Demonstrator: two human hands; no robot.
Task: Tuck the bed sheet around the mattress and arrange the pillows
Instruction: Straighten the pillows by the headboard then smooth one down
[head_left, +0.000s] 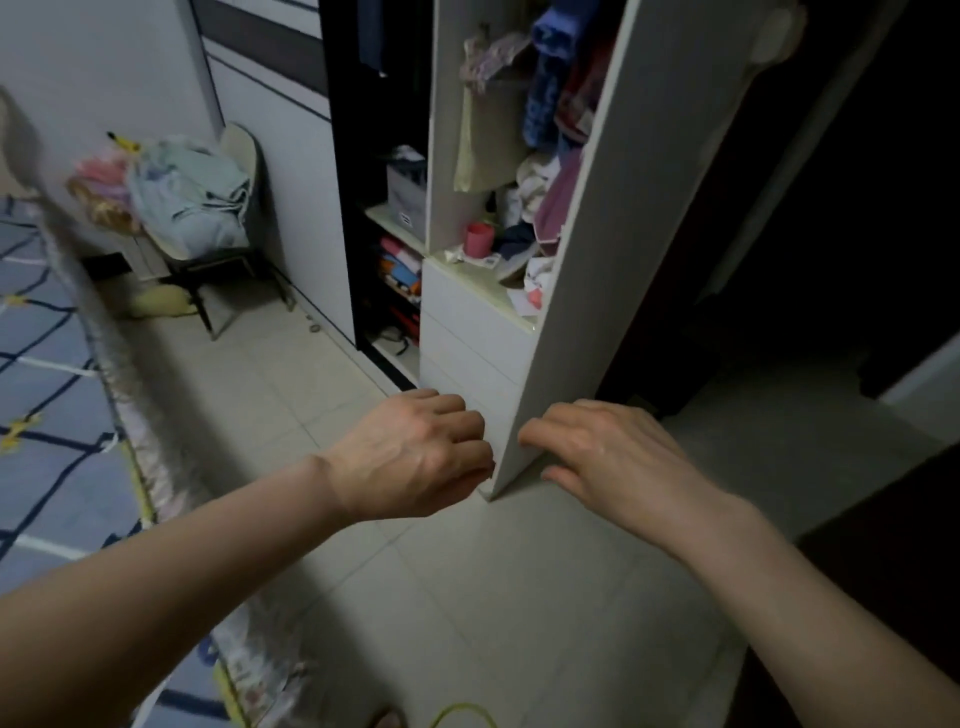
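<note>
The bed with its blue sheet (47, 384), patterned with dark and white lines, fills the left edge; the mattress side (135, 410) runs diagonally down the frame. No pillow is in sight. My left hand (415, 457) and my right hand (608, 452) hang in mid-air over the tiled floor, fingers loosely curled, holding nothing. They are either side of the lower edge of an open white wardrobe door (587, 249), away from the bed.
The open wardrobe (493, 171) holds hanging clothes, a pink cup and white drawers. A chair (208, 223) piled with clothes and soft toys stands by the wall. Pale floor tiles (519, 597) lie ahead. A dark doorway (831, 234) opens on the right.
</note>
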